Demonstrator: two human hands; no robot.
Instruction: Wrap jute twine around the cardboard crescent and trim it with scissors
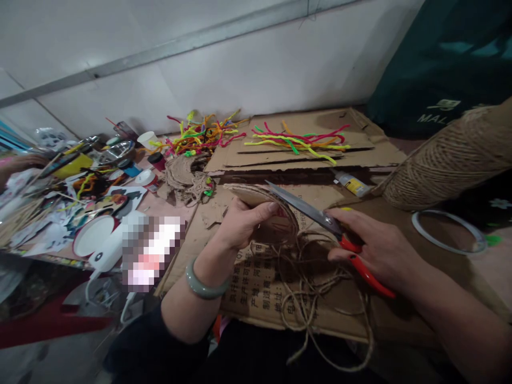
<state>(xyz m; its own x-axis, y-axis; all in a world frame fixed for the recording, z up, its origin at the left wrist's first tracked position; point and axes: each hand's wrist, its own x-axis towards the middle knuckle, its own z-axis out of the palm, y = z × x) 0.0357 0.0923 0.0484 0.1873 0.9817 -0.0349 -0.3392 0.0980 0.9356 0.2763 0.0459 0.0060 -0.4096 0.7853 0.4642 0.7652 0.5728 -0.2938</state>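
My left hand (244,221), with a pale bangle (206,282) on the wrist, grips a round cardboard ring (286,213), thumb on its near face. My right hand (366,240) is closed on the red handles of scissors (308,208). Their blades point left, over the ring's upper edge, and look closed or nearly so. Loose twine (306,298) hangs in tangled loops below the ring, over printed cardboard (256,288) and past its front edge. Whether the blades touch the ring I cannot tell.
A big twine spool (444,154) lies at the right, near a clear tape ring (450,232). A small glue bottle (352,184) is behind my right hand. Colourful pipe cleaners (300,141) lie on cardboard at the back. Paint pots (130,168) and a power strip crowd the left; another person's hand (24,165) shows there.
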